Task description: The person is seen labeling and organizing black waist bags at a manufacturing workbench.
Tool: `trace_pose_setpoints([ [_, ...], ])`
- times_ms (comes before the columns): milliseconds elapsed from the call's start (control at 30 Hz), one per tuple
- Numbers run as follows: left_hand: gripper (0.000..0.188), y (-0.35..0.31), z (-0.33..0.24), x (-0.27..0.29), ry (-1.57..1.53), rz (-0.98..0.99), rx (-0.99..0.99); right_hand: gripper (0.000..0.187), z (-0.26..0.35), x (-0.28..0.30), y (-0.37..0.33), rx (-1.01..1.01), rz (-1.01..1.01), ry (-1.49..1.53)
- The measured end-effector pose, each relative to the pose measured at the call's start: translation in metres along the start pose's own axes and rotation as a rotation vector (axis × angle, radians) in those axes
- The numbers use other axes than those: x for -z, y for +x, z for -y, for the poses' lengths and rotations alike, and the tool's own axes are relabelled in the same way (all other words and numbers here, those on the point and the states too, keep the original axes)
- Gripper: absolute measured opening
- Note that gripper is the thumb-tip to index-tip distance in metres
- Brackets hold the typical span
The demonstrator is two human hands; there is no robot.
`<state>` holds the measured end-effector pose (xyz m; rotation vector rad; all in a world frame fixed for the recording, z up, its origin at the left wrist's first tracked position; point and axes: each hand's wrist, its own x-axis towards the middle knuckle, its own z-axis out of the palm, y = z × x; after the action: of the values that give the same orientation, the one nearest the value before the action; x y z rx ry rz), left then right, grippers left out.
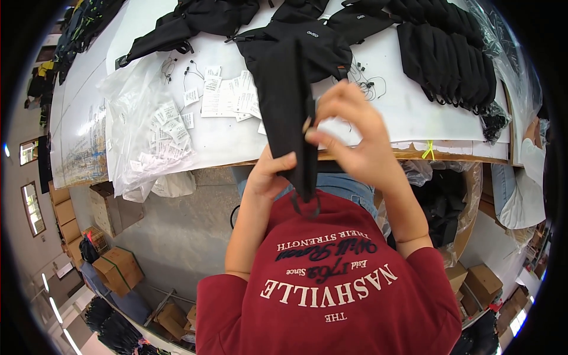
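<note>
A black fabric bag, long and narrow from this angle, stands raised in front of my chest with a thin loop at its lower end. My left hand is closed around its lower left side, the thumb lying across the cloth. At the bag's right edge, my right hand has thumb and curled fingers drawn together in a pinch, slightly blurred. A small tan spot shows by the thumb tip; what the fingers hold there is too small to make out. Behind it, another black bag lies on the white table.
White printed labels lie left of the bag, with more in a clear plastic bag. Thin black cords are strewn to the right. Stacked black bags sit farther right. The white table's wooden front edge runs below my hands.
</note>
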<state>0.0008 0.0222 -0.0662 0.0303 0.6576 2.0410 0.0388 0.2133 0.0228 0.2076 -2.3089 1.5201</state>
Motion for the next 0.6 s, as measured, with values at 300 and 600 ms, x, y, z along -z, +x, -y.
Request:
trace_pose_setpoints([
  [300,0.053,0.001,0.005,-0.007,0.011,0.001,0.054,0.014,-0.012,0.007,0.016,0.024,-0.162,-0.016],
  [600,0.032,0.007,0.000,0.001,-0.092,-0.014,-0.061,0.015,0.005,-0.010,-0.014,-0.155,0.247,0.151],
])
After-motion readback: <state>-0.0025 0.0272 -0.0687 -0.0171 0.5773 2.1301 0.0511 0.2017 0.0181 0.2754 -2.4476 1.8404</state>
